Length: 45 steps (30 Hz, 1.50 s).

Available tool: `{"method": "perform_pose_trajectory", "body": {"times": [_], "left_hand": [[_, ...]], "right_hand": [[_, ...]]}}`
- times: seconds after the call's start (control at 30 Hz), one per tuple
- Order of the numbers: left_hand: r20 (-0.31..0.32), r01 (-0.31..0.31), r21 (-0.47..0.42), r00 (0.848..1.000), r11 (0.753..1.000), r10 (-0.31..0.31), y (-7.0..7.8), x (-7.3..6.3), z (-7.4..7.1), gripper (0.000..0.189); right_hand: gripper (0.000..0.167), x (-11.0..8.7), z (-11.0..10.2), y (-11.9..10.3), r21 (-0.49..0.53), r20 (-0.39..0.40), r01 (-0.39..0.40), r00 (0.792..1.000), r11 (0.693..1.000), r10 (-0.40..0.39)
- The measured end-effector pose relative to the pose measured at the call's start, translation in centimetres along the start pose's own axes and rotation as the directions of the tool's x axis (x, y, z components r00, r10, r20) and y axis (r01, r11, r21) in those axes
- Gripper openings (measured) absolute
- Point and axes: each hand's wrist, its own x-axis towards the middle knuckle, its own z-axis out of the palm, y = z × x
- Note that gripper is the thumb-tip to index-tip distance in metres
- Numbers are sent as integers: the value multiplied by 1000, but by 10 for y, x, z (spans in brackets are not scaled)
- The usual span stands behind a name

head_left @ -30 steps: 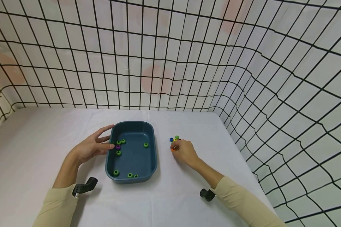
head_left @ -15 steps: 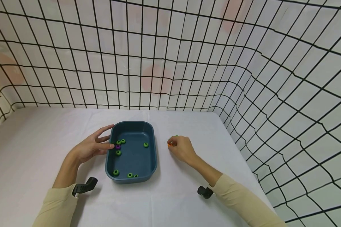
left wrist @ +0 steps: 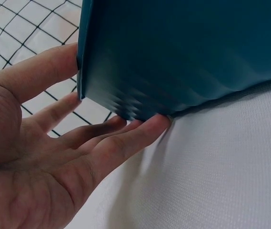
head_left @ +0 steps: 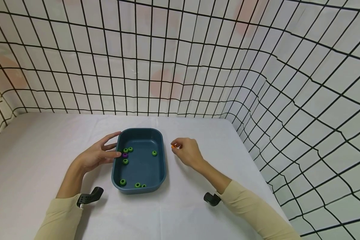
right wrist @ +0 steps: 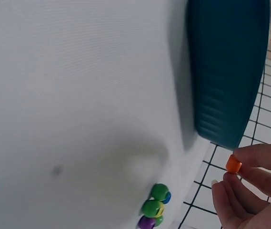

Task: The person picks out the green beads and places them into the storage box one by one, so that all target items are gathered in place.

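Note:
My left hand [head_left: 93, 154] holds the left wall of a dark blue plastic tray [head_left: 163, 166]. The thumb lies over the rim while the other fingers reach along the outside, as the left wrist view also shows. Several green beads [head_left: 123, 182] and one purple bead [head_left: 125, 155] lie inside. Right of the tray, my right hand [head_left: 188, 152] pinches an orange bead [right wrist: 234, 164] between thumb and index finger, raised above the table. In the right wrist view, a small cluster of green beads [right wrist: 159, 192], with purple, blue and yellow ones, sits on the cloth; the right hand hides it from the head view.
A white cloth [head_left: 180, 216] covers the table. Black wire mesh [head_left: 174, 60] rises along the back and right side, with white sheeting behind it. Black wrist mounts [head_left: 90, 195] stick out from both sleeves.
My right hand has lifted the orange bead from the cluster and moved left and away from me, close to the tray's right wall. The left hand and tray stay put.

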Motion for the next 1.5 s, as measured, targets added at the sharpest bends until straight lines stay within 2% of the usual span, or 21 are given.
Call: {"method": "perform_pose_trajectory", "body": {"times": [0.47, 0.93, 1.27, 1.5], "left_hand": [[-3, 2, 4, 1000, 1000, -2, 0, 0, 0, 97], [-1, -2, 8, 1000, 1000, 2, -1, 1, 0, 97], [1, -7, 1, 1000, 1000, 7, 0, 0, 0, 96], [-2, -2, 5, 1000, 1000, 2, 0, 0, 1, 97]], "right_hand": [[17, 4, 5, -22, 14, 6, 64, 998, 998, -65], [16, 1, 10, -39, 41, 76, 90, 993, 995, -93], [17, 0, 15, -39, 67, 96, 102, 990, 993, -108], [17, 0, 17, -38, 45, 106, 89, 990, 995, -93]]}}
